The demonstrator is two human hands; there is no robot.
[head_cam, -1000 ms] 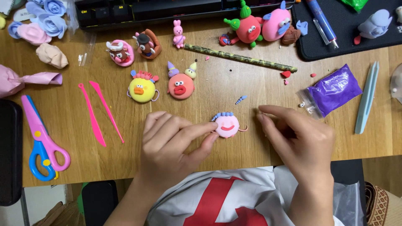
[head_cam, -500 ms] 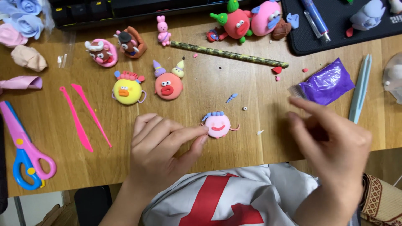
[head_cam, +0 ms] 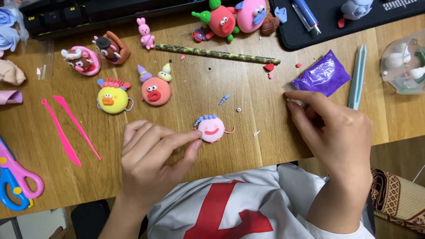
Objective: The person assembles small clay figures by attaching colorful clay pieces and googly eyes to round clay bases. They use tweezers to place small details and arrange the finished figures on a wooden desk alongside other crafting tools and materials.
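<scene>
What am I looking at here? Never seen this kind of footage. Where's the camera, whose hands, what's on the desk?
There is no machine: a person works with bare hands, filmed by one camera worn on the head, looking down at a wooden desk. The left hand touches a small pink clay face with index fingertip and thumb at its edge. The right hand reaches to the end of a purple clay packet; whether it grips it is unclear. Around them lie a yellow clay face, an orange clay face, two pink modelling tools, scissors, a patterned stick and a keyboard.
</scene>
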